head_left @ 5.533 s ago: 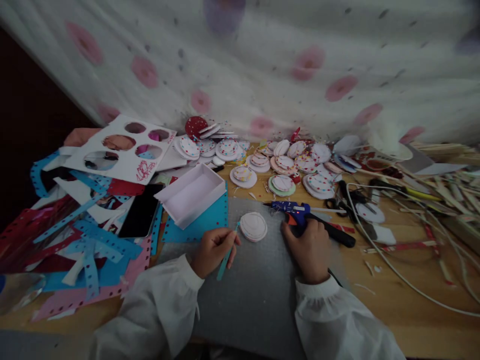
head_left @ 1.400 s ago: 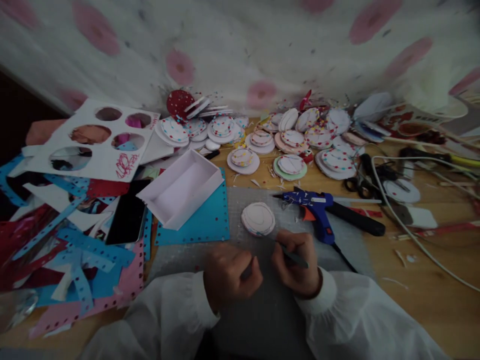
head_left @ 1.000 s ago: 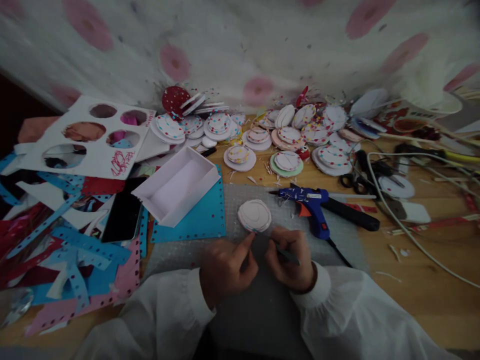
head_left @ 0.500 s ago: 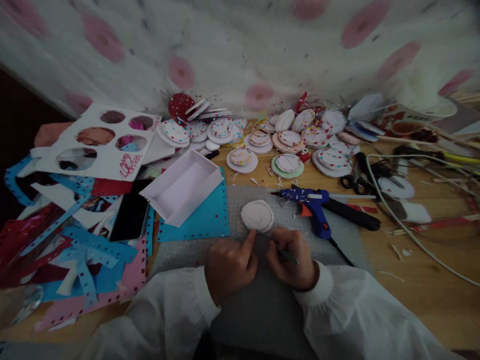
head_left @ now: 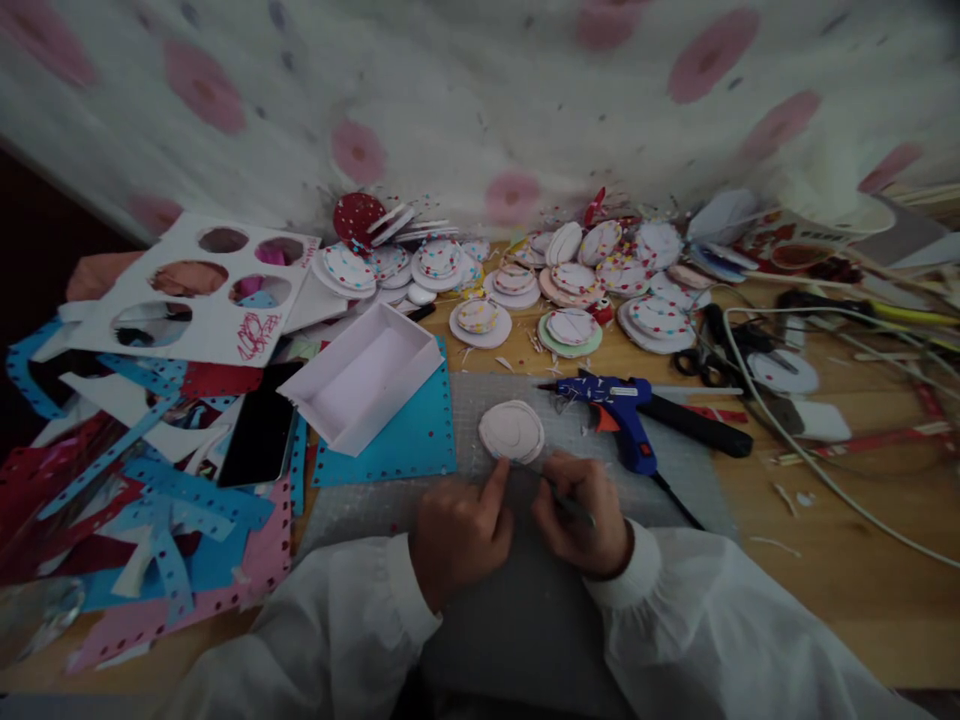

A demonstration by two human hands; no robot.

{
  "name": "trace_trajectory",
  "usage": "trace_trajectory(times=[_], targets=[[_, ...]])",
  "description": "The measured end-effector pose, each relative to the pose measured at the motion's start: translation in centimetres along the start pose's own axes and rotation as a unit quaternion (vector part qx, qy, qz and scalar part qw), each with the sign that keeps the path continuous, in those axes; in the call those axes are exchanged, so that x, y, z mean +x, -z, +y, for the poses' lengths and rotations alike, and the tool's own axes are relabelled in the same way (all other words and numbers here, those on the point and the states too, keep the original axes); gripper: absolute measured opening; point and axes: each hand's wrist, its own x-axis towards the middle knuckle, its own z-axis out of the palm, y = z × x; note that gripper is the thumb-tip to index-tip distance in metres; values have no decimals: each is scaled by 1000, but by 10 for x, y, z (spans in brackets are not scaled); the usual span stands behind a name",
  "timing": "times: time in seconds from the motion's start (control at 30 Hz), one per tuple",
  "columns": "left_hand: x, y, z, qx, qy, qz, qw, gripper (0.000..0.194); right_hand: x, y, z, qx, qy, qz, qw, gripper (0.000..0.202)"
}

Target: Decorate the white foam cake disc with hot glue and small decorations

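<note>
Many dotted discs [head_left: 480, 318] lie finished at the back, while the near disc [head_left: 511, 431] is bare; left hand [head_left: 459, 528] points, fingers curled, right hand [head_left: 581, 512] grips a tool [head_left: 571, 507].

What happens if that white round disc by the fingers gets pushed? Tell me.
The white disc lies flat on the grey mat, so it would likely slide, not roll. It looks thin and light, probably bendable, under the left hand.

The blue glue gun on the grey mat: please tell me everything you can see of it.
The blue plastic glue gun lies on its side at the far right part of the grey mat, nozzle pointing left, with an orange trigger and a white label. Its handle points toward the person, and a dark cord leaves its end. A black bar-shaped tool lies just behind it. Neither hand touches it.
</note>
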Motion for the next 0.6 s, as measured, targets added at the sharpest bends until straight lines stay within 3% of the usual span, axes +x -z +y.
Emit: trace_trajectory(times=[0.27, 0.6], targets=[[-1, 1, -1, -18, -2, 25, 1000, 44, -6, -3, 4, 4, 31, 15, 999, 24], [-1, -1, -1, 5, 15, -4, 1000, 48, -3, -2, 4, 3, 43, -1, 999, 26]])
